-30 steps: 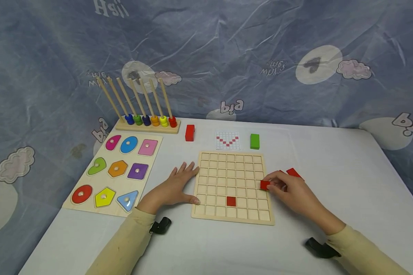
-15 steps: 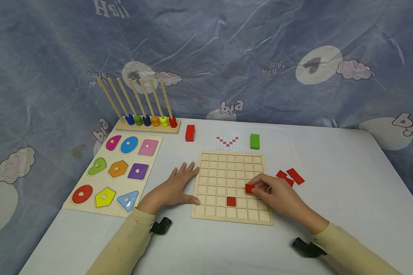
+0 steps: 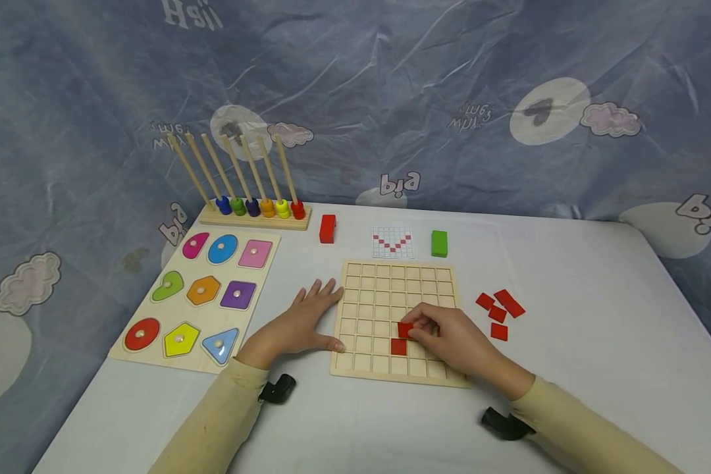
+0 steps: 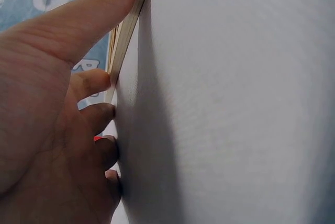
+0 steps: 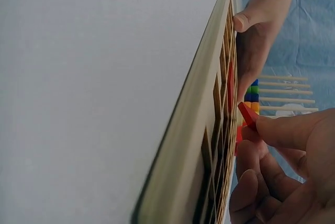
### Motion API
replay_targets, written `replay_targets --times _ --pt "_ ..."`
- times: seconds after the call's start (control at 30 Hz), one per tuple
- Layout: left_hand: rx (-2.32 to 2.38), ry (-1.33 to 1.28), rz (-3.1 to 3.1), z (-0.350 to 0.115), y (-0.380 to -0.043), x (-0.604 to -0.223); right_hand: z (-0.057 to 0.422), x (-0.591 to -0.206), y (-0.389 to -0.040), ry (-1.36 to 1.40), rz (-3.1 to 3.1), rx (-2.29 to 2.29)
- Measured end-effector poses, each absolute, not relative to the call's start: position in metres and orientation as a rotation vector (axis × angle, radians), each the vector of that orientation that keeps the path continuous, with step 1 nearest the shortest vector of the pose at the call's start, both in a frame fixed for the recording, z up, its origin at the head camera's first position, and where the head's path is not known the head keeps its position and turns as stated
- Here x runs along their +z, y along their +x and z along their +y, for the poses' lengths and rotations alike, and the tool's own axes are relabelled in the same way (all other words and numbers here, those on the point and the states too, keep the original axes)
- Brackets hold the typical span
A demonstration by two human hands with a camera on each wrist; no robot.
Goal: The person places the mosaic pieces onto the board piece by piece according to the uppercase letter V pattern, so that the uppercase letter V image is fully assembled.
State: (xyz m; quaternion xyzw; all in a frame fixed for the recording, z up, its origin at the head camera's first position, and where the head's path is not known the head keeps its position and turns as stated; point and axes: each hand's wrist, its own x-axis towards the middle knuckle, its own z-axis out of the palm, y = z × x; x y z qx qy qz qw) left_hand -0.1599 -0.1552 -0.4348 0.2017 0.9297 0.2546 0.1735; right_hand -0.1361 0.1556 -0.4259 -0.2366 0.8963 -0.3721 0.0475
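Observation:
A wooden grid board (image 3: 364, 376) lies in the middle of the white table, with one red square tile (image 3: 399, 347) set in a cell of its lower part. Over the board, my right hand (image 3: 450, 336) pinches another red tile (image 3: 405, 330) between thumb and fingertips, just behind the set one. That pinched tile (image 5: 248, 115) looks tilted in the right wrist view. My left hand (image 3: 302, 322) lies with spread fingers at the board's left edge, its thumb touching the frame. In the left wrist view the thumb (image 4: 99, 9) presses along the wooden edge.
Several loose red tiles (image 3: 498, 314) lie right of the board. Behind it are a pattern card (image 3: 392, 243), a green block (image 3: 439, 243) and a red block (image 3: 327, 229). A shape puzzle (image 3: 213, 266) and a peg stacker (image 3: 255, 220) stand at left.
My right hand has carried the pinched red tile leftward from the board's right edge to near the set tile, uncovering the loose tiles. The left hand has stayed still.

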Motion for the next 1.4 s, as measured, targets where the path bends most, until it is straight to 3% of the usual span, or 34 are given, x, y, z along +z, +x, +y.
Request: replay_targets --times 1.4 --pt "0.704 0.55 2.642 -0.153 -0.16 -0.434 0.119 -0.431 -0.143 -0.646 2.815 -1.031"
